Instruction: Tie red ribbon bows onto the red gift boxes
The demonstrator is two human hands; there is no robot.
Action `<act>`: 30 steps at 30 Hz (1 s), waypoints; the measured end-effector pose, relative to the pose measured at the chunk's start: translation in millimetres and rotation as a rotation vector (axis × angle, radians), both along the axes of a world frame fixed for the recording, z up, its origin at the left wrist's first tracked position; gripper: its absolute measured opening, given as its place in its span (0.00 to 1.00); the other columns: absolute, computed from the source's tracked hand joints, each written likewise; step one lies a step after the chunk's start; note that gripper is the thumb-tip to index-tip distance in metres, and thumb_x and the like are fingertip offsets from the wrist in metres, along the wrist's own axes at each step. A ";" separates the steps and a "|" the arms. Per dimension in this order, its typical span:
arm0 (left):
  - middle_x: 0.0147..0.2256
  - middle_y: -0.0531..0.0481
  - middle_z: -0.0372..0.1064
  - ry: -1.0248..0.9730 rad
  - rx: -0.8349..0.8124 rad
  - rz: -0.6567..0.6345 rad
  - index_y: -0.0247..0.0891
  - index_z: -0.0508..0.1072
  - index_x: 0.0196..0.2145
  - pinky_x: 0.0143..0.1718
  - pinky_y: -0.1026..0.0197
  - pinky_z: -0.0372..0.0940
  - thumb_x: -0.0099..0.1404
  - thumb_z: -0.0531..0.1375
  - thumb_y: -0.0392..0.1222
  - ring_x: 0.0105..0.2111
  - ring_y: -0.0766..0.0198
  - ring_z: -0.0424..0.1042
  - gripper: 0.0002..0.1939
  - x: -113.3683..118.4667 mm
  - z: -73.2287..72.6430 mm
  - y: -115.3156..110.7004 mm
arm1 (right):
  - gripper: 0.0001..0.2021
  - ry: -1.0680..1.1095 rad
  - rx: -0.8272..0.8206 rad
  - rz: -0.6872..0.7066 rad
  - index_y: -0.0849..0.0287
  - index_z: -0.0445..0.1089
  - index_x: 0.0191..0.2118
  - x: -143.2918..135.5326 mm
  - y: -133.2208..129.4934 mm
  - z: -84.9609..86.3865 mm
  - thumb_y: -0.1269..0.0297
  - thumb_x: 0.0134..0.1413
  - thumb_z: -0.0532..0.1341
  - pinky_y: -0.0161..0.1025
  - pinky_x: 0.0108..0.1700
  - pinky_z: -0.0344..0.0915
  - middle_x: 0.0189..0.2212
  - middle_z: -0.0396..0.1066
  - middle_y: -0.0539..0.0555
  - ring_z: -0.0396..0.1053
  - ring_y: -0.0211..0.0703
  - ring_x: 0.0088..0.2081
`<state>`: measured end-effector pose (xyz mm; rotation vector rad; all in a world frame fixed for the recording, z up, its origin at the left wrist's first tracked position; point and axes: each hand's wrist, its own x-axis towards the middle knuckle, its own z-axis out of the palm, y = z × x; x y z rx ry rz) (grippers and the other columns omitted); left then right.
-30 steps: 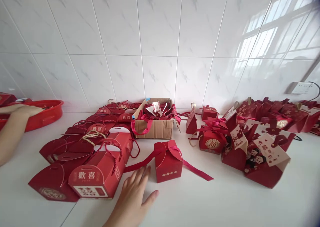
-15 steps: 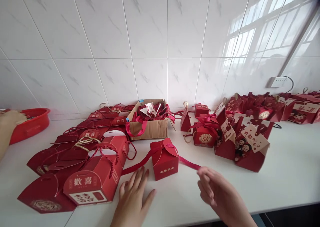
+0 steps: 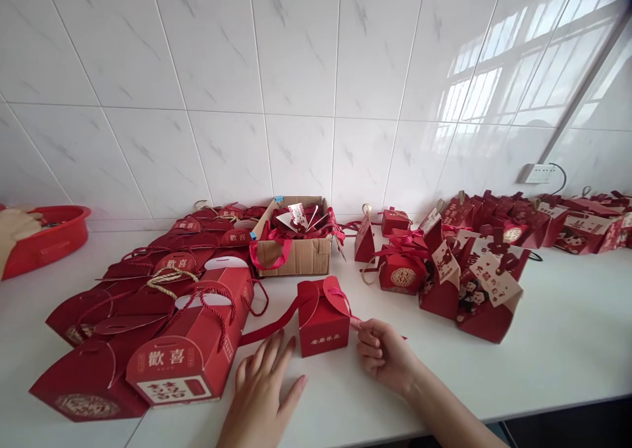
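Note:
A small red gift box (image 3: pixel 323 326) with gold lettering stands upright on the white tabletop in front of me. Dark pink ribbon (image 3: pixel 279 322) passes through its folded top flaps and trails out on both sides. My left hand (image 3: pixel 261 392) lies flat with its fingers spread, left of the box; its fingertips are by the ribbon's left length, and I cannot tell whether they press on it. Close to the box's right side, my right hand (image 3: pixel 382 356) pinches the ribbon's right length between thumb and forefinger. A short ribbon end shows beyond that hand.
Handled red boxes (image 3: pixel 172 372) crowd the left. A cardboard box (image 3: pixel 301 257) of ribbons and cards stands behind. More finished-looking red gift boxes (image 3: pixel 405 270) and tagged bags (image 3: pixel 488 297) line the right. A red basin (image 3: pixel 59 234) sits far left, a power strip (image 3: pixel 537 173) at the wall.
My right hand has moved left along the ribbon, closer to the gift box, and now pinches it. My left hand stays in place. The camera view has shifted slightly.

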<state>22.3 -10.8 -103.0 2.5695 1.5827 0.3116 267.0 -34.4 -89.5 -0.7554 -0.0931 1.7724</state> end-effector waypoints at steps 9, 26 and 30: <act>0.64 0.47 0.50 0.025 -0.020 0.000 0.44 0.59 0.62 0.60 0.40 0.49 0.66 0.46 0.54 0.64 0.50 0.50 0.29 2.1 5.0 0.9 | 0.19 -0.047 0.019 -0.050 0.59 0.69 0.47 -3.7 -0.7 1.8 0.72 0.46 0.62 0.25 0.15 0.36 0.11 0.46 0.38 0.42 0.26 0.13; 0.64 0.47 0.52 -0.083 -0.130 0.025 0.49 0.59 0.61 0.58 0.38 0.47 0.69 0.43 0.52 0.64 0.49 0.48 0.26 10.8 18.9 -3.2 | 0.11 -0.013 0.135 -0.446 0.56 0.71 0.38 -1.4 1.1 10.1 0.69 0.45 0.66 0.30 0.29 0.69 0.38 0.76 0.48 0.74 0.36 0.34; 0.64 0.45 0.53 -0.405 -0.235 0.065 0.49 0.58 0.62 0.60 0.37 0.44 0.68 0.45 0.55 0.64 0.49 0.49 0.27 19.2 25.1 1.5 | 0.08 0.011 0.150 -0.466 0.57 0.70 0.33 -0.4 5.2 14.2 0.71 0.44 0.67 0.28 0.29 0.69 0.30 0.74 0.47 0.74 0.34 0.33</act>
